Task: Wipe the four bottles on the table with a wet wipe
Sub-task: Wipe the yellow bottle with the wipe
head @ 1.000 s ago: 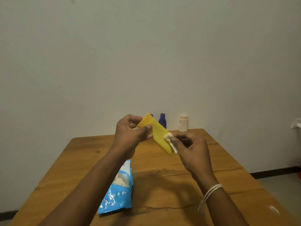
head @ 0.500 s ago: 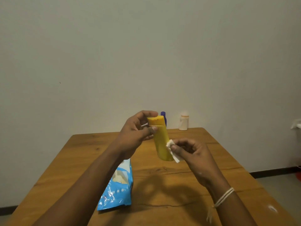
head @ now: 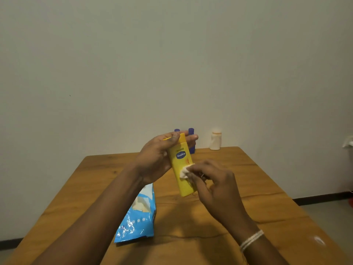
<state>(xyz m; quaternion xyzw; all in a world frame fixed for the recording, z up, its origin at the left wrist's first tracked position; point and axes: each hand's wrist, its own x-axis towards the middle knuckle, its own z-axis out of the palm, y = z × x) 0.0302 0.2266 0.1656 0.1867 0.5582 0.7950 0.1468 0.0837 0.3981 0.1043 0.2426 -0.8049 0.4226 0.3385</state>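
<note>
My left hand (head: 158,157) grips the upper end of a yellow bottle (head: 181,165) with a blue oval label, held nearly upright above the wooden table (head: 238,188). My right hand (head: 212,184) pinches a small white wet wipe (head: 184,171) against the bottle's lower front. Two purple bottles (head: 191,133) stand at the table's far edge, mostly hidden behind my left hand. A white bottle (head: 215,141) with an orange collar stands to their right.
A blue wet-wipe pack (head: 137,217) lies on the table under my left forearm, its flap open. The wall rises right behind the far edge. Floor and a dark skirting show at the right.
The yellow bottle has been turned from tilted to nearly upright with its label facing me. My right hand has moved the wipe onto the bottle's front.
</note>
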